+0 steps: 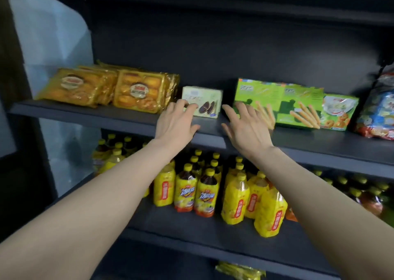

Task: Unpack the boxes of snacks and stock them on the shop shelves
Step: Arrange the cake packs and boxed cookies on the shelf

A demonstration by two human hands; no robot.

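Pale biscuit box (204, 100) standing a little behind the upper shelf's (85, 113) front edge, between yellow cake packs (138, 92) and green stick boxes (277, 102). Left grip (175, 122) spread, fingertips touching its left front. Right grip (245, 126) spread, empty, just beside. Likely light, stiff card: clasp both side faces.

snack bag (378, 109) cropped right, yellow packet (239, 271) cropped below
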